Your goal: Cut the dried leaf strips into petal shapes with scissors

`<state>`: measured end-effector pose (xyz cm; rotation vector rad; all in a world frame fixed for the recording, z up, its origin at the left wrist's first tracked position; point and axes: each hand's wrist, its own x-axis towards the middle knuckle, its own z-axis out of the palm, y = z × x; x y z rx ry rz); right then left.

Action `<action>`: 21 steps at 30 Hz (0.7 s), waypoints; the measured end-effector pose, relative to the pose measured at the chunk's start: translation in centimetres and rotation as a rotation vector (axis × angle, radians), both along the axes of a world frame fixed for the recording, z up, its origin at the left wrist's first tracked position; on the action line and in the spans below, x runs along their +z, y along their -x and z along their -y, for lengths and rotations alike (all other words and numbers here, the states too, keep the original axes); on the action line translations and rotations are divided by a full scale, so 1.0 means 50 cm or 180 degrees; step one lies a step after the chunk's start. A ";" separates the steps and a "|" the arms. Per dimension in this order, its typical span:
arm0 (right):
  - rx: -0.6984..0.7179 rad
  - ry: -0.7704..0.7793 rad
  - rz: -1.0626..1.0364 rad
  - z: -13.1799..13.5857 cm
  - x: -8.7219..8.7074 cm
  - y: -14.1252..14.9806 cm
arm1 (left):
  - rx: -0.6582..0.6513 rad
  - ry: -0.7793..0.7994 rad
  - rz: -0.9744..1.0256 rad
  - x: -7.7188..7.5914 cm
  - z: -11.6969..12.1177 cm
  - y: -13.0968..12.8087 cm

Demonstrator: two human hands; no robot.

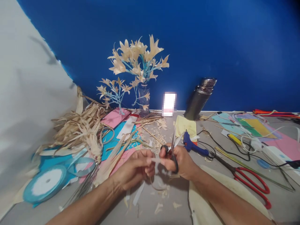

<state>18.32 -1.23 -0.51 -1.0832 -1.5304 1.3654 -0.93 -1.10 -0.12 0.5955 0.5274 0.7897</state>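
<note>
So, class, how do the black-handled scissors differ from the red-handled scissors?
The black-handled scissors are held in the right hand; the red-handled scissors lie on the table. The red-handled scissors' handle loops look longer than those of the black-handled scissors. Both have looped handles.

On the flat grey bench (146, 216), a round blue ribbon spool (45, 182) lay left, red-handled metal scissors (231, 168) right, a dark metal flask (197, 100) behind.
</note>
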 end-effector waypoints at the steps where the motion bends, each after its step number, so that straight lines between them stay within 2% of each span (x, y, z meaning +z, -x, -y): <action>1: -0.0162 -0.0025 -0.0044 -0.005 -0.002 -0.002 | 0.0203 0.0033 0.0102 0.005 -0.006 0.003; 4: -0.0618 -0.0049 -0.0224 -0.016 -0.004 -0.002 | 0.0625 0.0040 0.0088 0.012 -0.020 0.007; 9: -0.0907 -0.0055 -0.0188 -0.015 0.008 0.008 | 0.0513 -0.0104 -0.0651 0.005 -0.011 -0.029; 15: -0.1011 0.0021 -0.0256 -0.016 0.013 0.006 | 0.0656 -0.0330 -0.0693 0.024 -0.022 -0.080; 21: -0.0706 0.0241 -0.0535 -0.025 0.029 -0.009 | 0.0331 -0.0267 -0.0666 0.025 -0.042 -0.085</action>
